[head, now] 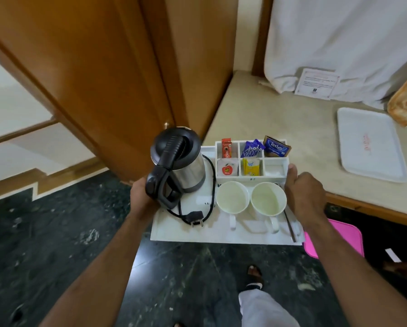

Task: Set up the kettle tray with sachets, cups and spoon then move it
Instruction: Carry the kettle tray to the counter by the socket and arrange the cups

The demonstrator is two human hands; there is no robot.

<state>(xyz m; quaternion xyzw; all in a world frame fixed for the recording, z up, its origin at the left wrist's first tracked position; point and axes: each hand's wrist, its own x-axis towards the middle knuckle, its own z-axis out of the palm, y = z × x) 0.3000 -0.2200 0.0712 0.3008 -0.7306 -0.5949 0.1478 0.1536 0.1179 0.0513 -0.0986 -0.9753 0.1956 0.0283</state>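
I hold a white kettle tray (174, 234) in the air over the dark floor, next to a beige counter. My left hand (142, 197) grips its left edge behind the kettle handle. My right hand (304, 194) grips its right edge, thumb on the sachet rack. A steel kettle with a black lid (181, 164) stands at the tray's left, its cord and plug (195, 218) coiled beside it. Two white cups (232, 197) (268, 201) sit upright at the front. Sachets (250, 159) fill the compartments of the rack. A spoon (289, 224) lies along the right edge.
The beige counter (292, 119) carries an empty white tray (372, 145), a printed card (317, 84) and white cloth (339, 43). A wooden door (103, 67) stands to the left. A pink mat (339, 239) lies under the counter edge. My foot (254, 274) is on the dark floor.
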